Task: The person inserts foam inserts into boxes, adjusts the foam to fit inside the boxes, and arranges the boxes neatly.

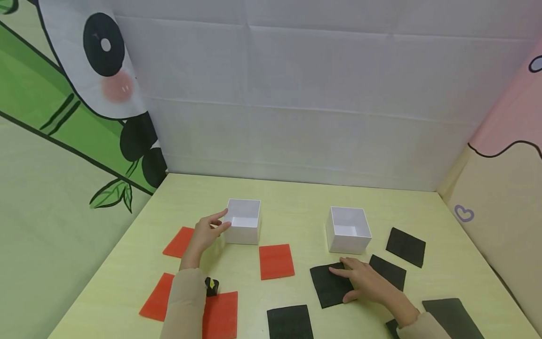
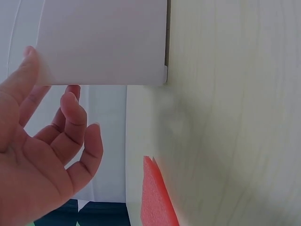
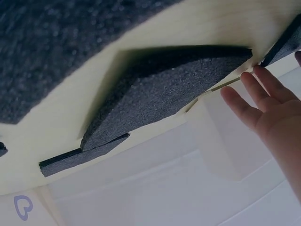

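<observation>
My left hand [image 1: 206, 233] is at the left wall of the left white box [image 1: 251, 237], thumb and forefinger reaching its rim, the other fingers loosely bent. The left wrist view shows the thumb against the box's edge. My right hand [image 1: 367, 280] spreads over a black foam square [image 1: 328, 287]; its fingers lie across the far and right part, with the thumb by the near right edge. In the right wrist view, that square [image 3: 287, 42] is partly cut off beside the outstretched fingers [image 3: 242, 108]. Another black square [image 1: 389, 272] lies just behind the right hand.
A second white box [image 1: 349, 244] stands behind the right hand. Red squares [image 1: 276, 262] lie around the left arm, some partly covered by its sleeve [image 1: 184, 306]. More black squares [image 1: 405, 247] lie at the right and one near the front [image 1: 290, 322]. A fabric backdrop [image 1: 296, 103] rises behind the table.
</observation>
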`<state>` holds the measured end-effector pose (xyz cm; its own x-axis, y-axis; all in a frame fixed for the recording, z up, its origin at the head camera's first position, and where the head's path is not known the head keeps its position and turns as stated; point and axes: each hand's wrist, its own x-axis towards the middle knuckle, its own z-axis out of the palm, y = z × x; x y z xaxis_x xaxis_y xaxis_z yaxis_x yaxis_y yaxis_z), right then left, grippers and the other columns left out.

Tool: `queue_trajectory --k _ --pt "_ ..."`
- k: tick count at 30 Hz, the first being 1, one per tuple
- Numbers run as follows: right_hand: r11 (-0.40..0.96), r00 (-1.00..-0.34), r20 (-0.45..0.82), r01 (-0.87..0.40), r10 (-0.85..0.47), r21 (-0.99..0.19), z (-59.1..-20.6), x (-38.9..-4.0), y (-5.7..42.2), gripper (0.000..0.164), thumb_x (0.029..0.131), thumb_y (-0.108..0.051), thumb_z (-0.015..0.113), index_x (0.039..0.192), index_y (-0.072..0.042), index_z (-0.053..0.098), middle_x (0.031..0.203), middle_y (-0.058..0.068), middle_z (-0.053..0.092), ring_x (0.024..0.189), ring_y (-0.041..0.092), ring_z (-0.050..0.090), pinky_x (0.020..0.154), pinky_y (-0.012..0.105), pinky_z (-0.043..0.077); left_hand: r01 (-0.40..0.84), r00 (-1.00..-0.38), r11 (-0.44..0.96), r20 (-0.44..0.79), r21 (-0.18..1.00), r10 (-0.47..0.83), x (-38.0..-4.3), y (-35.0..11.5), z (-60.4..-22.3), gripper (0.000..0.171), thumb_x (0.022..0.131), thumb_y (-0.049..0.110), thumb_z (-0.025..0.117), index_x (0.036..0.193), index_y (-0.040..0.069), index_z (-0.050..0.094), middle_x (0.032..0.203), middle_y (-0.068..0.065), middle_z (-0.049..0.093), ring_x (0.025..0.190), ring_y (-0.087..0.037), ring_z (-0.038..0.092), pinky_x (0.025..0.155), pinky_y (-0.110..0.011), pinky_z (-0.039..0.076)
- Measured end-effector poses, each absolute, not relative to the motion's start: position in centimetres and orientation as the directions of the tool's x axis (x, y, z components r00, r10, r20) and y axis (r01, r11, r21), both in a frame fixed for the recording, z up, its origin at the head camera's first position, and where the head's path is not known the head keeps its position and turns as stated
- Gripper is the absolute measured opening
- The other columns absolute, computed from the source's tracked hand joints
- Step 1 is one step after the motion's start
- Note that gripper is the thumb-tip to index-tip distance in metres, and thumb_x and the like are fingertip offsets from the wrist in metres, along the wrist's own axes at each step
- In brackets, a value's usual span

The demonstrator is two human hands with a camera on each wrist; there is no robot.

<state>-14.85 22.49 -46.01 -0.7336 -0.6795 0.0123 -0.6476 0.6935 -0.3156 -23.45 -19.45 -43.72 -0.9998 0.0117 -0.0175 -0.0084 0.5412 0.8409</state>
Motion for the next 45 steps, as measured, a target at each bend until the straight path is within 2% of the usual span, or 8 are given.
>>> queue_trajectory --k 5,13,20,24,30,33,36,45 --pt "0.696 -0.738 0.023 -0.645 -0.674 -0.317 -46.12 -14.83 22.48 0.067 0.062 -0.037 0.075 0.117 -0.002 0.059 0.119 0.026 0.045 0.107 0.038 0.043 0.079 0.054 0.038 -0.013 -1.000 0.529 -0.021 0.848 0.010 -23.41 -19.36 -43.73 0.052 0.083 0.026 0.064 0.131 0.013 0.047 0.100 -0.019 0.054 0.073 -0.021 0.052 0.061 -0.027 0.042" --pt "0.721 -0.765 0.069 -0.630 -0.641 -0.289 -46.28 -14.85 22.28 0.068 0.056 -0.037 0.078 0.112 -0.002 0.061 0.109 0.019 0.047 0.089 0.025 0.049 0.068 0.038 0.044 -0.003 -1.000 0.532 -0.009 0.847 0.009 -23.32 -19.29 -43.73 0.051 0.084 0.024 0.064 0.130 0.012 0.047 0.099 -0.019 0.054 0.071 -0.021 0.051 0.059 -0.027 0.041" --pt "0.673 -0.777 0.054 -0.574 -0.627 -0.467 -46.34 -14.69 22.13 0.066 0.059 -0.021 0.080 0.114 0.006 0.056 0.110 0.020 0.036 0.092 0.026 0.043 0.073 0.035 0.043 -0.008 -1.000 0.537 -0.013 0.844 0.006 -23.29 -19.31 -43.73 0.051 0.084 0.024 0.064 0.131 0.013 0.047 0.100 -0.019 0.054 0.072 -0.021 0.051 0.060 -0.027 0.041" --pt "0.663 -0.791 0.048 -0.542 -0.610 -0.516 -46.32 -14.63 22.04 0.064 0.060 -0.013 0.080 0.114 0.008 0.054 0.109 0.021 0.033 0.091 0.027 0.041 0.072 0.034 0.042 -0.013 -1.000 0.538 -0.017 0.843 0.004 -23.28 -19.29 -43.69 0.052 0.084 0.025 0.064 0.131 0.013 0.047 0.101 -0.019 0.054 0.074 -0.022 0.051 0.060 -0.027 0.041" --pt "0.664 -0.820 0.055 -0.498 -0.569 -0.557 -45.96 -14.64 21.89 0.050 0.064 0.002 0.075 0.110 0.007 0.057 0.105 0.019 0.040 0.075 0.015 0.042 0.061 0.024 0.040 -0.007 -1.000 0.542 -0.012 0.841 0.006 -23.32 -19.24 -43.61 0.051 0.083 0.024 0.064 0.131 0.013 0.047 0.100 -0.018 0.055 0.076 -0.022 0.051 0.060 -0.027 0.042" --pt "0.635 -0.824 0.079 -0.489 -0.560 -0.599 -45.70 -14.65 21.95 0.045 0.066 0.004 0.073 0.109 0.007 0.059 0.093 0.011 0.048 0.067 0.009 0.040 0.056 0.022 0.038 -0.004 -1.000 0.542 -0.009 0.840 0.006 -23.36 -19.22 -43.53 0.051 0.083 0.024 0.064 0.131 0.013 0.047 0.098 -0.017 0.055 0.074 -0.022 0.051 0.060 -0.027 0.041" --pt "0.602 -0.826 0.082 -0.470 -0.558 -0.646 -45.57 -14.76 22.06 0.043 0.069 0.004 0.071 0.110 0.007 0.058 0.077 0.002 0.049 0.063 0.005 0.037 0.053 0.022 0.035 -0.007 -1.000 0.543 -0.010 0.840 0.002 -23.37 -19.23 -43.46 0.051 0.084 0.024 0.064 0.131 0.013 0.047 0.098 -0.017 0.055 0.074 -0.022 0.051 0.060 -0.027 0.041" --pt "0.547 -0.853 0.096 -0.410 -0.512 -0.730 -45.75 -15.01 22.10 0.039 0.075 0.003 0.066 0.112 0.007 0.058 0.062 -0.009 0.037 0.056 0.002 0.034 0.049 0.020 0.034 -0.014 -1.000 0.542 -0.020 0.840 0.006 -23.25 -19.23 -43.27 0.052 0.084 0.025 0.063 0.132 0.013 0.046 0.100 -0.018 0.054 0.076 -0.022 0.051 0.061 -0.027 0.041"
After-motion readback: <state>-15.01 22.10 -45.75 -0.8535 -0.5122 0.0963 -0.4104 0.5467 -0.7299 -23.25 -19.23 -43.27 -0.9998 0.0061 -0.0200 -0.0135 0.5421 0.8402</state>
